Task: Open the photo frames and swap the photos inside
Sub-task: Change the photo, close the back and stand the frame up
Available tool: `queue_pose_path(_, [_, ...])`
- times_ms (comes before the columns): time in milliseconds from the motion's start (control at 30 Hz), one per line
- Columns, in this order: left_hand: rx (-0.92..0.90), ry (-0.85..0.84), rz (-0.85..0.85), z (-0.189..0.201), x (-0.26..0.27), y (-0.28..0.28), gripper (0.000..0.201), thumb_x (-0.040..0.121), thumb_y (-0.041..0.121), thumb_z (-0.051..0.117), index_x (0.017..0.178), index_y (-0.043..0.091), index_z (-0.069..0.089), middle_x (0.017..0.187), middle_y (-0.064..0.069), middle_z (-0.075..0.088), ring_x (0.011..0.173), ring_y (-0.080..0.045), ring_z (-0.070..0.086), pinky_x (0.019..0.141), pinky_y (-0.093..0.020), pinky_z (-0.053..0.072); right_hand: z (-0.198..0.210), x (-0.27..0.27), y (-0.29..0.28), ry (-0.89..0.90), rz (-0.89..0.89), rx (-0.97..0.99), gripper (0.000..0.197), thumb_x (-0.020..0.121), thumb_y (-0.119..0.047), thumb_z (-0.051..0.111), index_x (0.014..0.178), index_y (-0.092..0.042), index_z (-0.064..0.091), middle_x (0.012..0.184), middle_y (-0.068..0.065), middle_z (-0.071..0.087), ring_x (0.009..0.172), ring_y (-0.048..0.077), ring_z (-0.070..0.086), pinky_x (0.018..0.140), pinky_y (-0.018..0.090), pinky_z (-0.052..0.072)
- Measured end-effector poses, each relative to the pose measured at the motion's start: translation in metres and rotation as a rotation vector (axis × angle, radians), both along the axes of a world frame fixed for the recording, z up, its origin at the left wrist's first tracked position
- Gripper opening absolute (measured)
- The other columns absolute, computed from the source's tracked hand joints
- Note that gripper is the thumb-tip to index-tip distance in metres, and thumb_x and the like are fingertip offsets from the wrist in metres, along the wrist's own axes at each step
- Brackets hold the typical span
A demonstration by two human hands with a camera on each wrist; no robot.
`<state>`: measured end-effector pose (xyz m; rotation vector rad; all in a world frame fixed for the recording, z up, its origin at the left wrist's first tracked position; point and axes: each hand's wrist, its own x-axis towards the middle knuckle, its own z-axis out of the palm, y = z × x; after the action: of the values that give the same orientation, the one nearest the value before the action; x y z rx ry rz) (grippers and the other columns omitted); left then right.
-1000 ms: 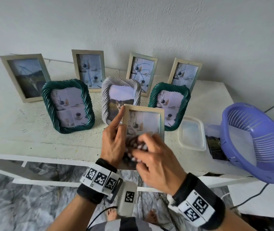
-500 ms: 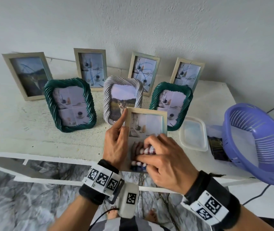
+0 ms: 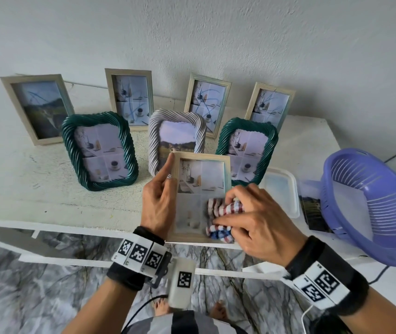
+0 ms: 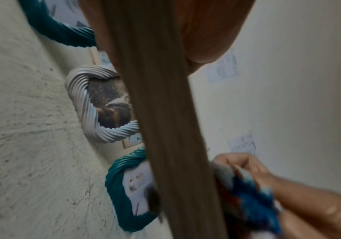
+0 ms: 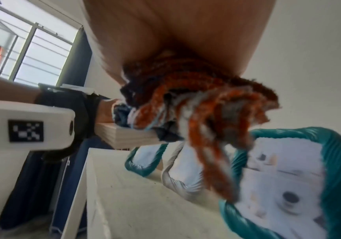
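Frame (image 3: 201, 157), pale wood, glazed, held face up over the near edge of the white table (image 3: 23, 184); inside it a photo of four small still-life panels. Left hand (image 3: 159, 203) grips its left side, forefinger lying straight along the rail to the far left corner, the other fingers out of sight behind. Right hand (image 3: 256, 227) has its fingers curled round a bunched cloth (image 3: 223, 218), striped red, white and blue, and presses it on the glass at the near right part of the frame.

Frames standing on the table, middle row, left to right: green twisted frame (image 3: 99, 150) with a four-panel photo; white twisted frame (image 3: 176, 138) with a landscape photo that includes a small animal, partly hidden behind the held frame; second green twisted frame (image 3: 247, 150), four-panel photo, just right of the held one.

Far row against the wall, left to right: wooden frame (image 3: 36, 108) with a landscape photo; three wooden frames (image 3: 129, 98) (image 3: 207, 104) (image 3: 270, 106) with four-panel photos.

Clear plastic tray (image 3: 281, 191) lying right of the second green frame. Loose landscape photo (image 3: 312, 210) flat beside it, partly under a purple colander (image 3: 370, 208) at the table's right end.
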<state>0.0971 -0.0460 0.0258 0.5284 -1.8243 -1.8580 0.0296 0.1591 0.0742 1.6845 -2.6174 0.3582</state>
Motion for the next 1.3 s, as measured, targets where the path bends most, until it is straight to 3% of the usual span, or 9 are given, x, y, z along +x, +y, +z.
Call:
queue_pose_path(100, [-0.046, 0.006, -0.035, 0.003, -0.004, 0.0, 0.049, 0.102, 0.005, 0.036, 0.146, 0.026, 0.042, 0.06, -0.005, 0.033, 0.045, -0.01, 0.02, 0.039, -0.02, 0.023, -0.002, 0.007, -0.013, 0.003, -0.009, -0.029, 0.029, 0.081, -0.023, 0.053, 0.099, -0.029, 0.076, 0.105, 0.0, 0.051, 0.092, 0.016, 0.041, 0.076, 0.037, 0.046])
queue_pose_path(400, [-0.023, 0.001, -0.033, 0.003, -0.006, 0.009, 0.049, 0.101, 0.001, 0.035, 0.145, 0.022, 0.042, 0.051, 0.013, 0.022, 0.044, -0.007, 0.019, 0.038, -0.018, 0.022, -0.002, -0.015, -0.019, 0.044, -0.137, -0.049, 0.036, 0.084, -0.028, 0.047, 0.107, -0.027, 0.074, 0.104, 0.004, 0.053, 0.089, 0.021, 0.044, 0.075, 0.042, 0.046])
queue_pose_path(567, [-0.053, 0.005, -0.018, 0.002, -0.005, 0.002, 0.049, 0.1, -0.001, 0.036, 0.143, 0.021, 0.044, 0.053, 0.013, 0.022, 0.045, -0.008, 0.018, 0.038, -0.018, 0.021, -0.011, 0.018, -0.018, -0.039, 0.07, -0.017, 0.027, 0.08, -0.023, 0.054, 0.094, -0.029, 0.077, 0.102, 0.0, 0.053, 0.091, 0.016, 0.042, 0.074, 0.036, 0.044])
queue_pose_path(733, [-0.017, 0.047, -0.032, 0.0, -0.003, 0.007, 0.045, 0.101, 0.011, 0.037, 0.145, 0.022, 0.043, 0.051, 0.013, 0.022, 0.044, -0.01, 0.018, 0.04, -0.018, 0.021, -0.004, -0.013, -0.026, 0.047, -0.161, -0.099, 0.038, 0.083, -0.028, 0.043, 0.105, -0.026, 0.074, 0.104, 0.004, 0.055, 0.09, 0.022, 0.044, 0.076, 0.039, 0.044])
queue_pose_path(900, [0.034, 0.063, -0.053, 0.006, -0.005, 0.01, 0.044, 0.101, 0.007, 0.039, 0.143, 0.017, 0.046, 0.071, 0.014, 0.064, 0.065, -0.013, 0.057, 0.064, -0.025, 0.049, -0.001, -0.002, -0.054, 0.103, -0.116, -0.042, 0.034, 0.083, -0.024, 0.048, 0.107, -0.019, 0.071, 0.117, 0.005, 0.055, 0.096, 0.019, 0.039, 0.082, 0.039, 0.041])
queue_pose_path(1000, [-0.001, 0.059, -0.035, 0.003, -0.001, 0.004, 0.045, 0.099, 0.012, 0.039, 0.143, 0.019, 0.046, 0.047, 0.014, 0.039, 0.043, -0.01, 0.031, 0.042, -0.019, 0.031, -0.006, 0.013, -0.033, 0.045, 0.076, 0.009, 0.029, 0.081, -0.025, 0.05, 0.097, -0.023, 0.074, 0.114, 0.0, 0.058, 0.092, 0.017, 0.041, 0.079, 0.036, 0.044])
queue_pose_path(1067, [-0.008, 0.063, -0.025, 0.001, 0.002, 0.002, 0.048, 0.096, 0.019, 0.039, 0.143, 0.025, 0.045, 0.05, 0.013, 0.025, 0.045, -0.013, 0.019, 0.041, -0.019, 0.022, -0.005, 0.009, -0.018, 0.062, 0.1, 0.032, 0.028, 0.081, -0.027, 0.051, 0.095, -0.024, 0.075, 0.108, -0.001, 0.062, 0.09, 0.017, 0.044, 0.076, 0.038, 0.047])
queue_pose_path(1167, [-0.024, 0.071, -0.03, 0.002, 0.001, 0.003, 0.047, 0.099, 0.016, 0.037, 0.144, 0.025, 0.043, 0.051, 0.014, 0.025, 0.044, -0.011, 0.02, 0.04, -0.018, 0.023, -0.001, -0.014, -0.012, 0.162, -0.055, -0.002, 0.024, 0.077, -0.021, 0.066, 0.1, -0.019, 0.075, 0.108, 0.005, 0.064, 0.084, 0.021, 0.046, 0.073, 0.039, 0.047])
queue_pose_path(1300, [-0.11, 0.02, -0.063, 0.009, 0.0, 0.015, 0.044, 0.102, 0.002, 0.036, 0.144, 0.016, 0.04, 0.045, 0.015, 0.041, 0.039, 0.0, 0.027, 0.038, -0.011, 0.025, 0.003, -0.035, -0.016, 0.253, -0.271, 0.029, 0.038, 0.082, -0.022, 0.052, 0.116, -0.019, 0.069, 0.115, 0.006, 0.059, 0.087, 0.022, 0.04, 0.072, 0.03, 0.028])
